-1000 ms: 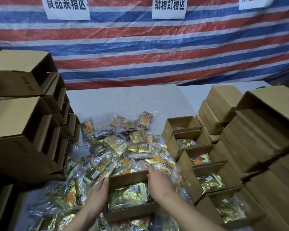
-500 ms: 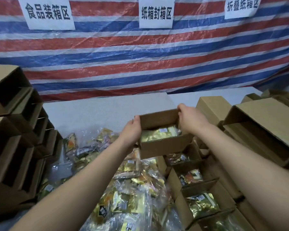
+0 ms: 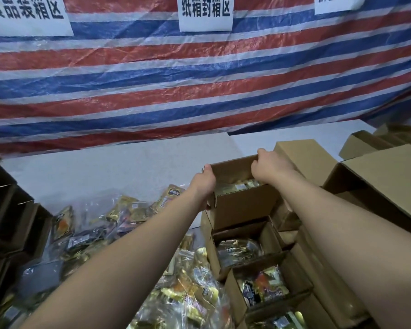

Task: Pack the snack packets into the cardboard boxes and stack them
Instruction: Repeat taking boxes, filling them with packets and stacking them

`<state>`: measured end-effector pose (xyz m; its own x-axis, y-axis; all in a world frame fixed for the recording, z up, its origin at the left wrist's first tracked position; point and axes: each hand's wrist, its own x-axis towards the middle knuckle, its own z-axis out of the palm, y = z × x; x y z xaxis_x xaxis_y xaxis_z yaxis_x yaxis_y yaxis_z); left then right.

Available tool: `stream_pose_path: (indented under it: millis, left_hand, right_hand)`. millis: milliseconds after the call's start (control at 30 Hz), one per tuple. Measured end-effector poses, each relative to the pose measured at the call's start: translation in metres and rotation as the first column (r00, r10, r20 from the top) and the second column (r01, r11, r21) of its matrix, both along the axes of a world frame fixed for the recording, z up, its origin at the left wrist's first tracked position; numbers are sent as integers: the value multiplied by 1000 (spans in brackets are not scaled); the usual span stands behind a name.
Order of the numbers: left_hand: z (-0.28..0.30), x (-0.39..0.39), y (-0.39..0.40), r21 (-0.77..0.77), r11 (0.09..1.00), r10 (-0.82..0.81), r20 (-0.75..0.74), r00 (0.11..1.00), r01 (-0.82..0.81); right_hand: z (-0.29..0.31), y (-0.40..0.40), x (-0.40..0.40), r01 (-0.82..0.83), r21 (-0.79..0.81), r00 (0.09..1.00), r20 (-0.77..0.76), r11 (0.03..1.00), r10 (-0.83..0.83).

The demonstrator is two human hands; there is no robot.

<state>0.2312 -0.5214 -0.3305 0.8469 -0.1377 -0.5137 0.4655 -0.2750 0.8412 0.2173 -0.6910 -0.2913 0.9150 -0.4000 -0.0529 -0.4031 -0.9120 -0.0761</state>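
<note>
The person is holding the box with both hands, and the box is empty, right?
Not quite. The head view shows both hands on the box, the left hand at its left side and the right hand at its far rim. But the box is not empty: snack packets lie inside it.

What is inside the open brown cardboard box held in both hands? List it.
Inside the open brown cardboard box, gold foil snack packets show along the near edge. The right hand and the box's walls cover the rest, so no count is possible. The left hand grips the left wall.
</note>
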Motion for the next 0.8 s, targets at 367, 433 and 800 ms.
stream_pose_path:
  millis: [367,433,800]
  left_hand:
    - [-2,9,-6,7,996,-88,-85,992,89]
    - [0,7,0,3,994,-104,-87,991,105]
    - [7,-4,82,75,991,-113,37,993,110]
  right_hand:
    - [-31,-4,1,-20,135,1000,19,991,18]
    - [-30,-1,2,-45,117,999,23,992,43]
    - [1,34,-8,-130,6,962,242,992,125]
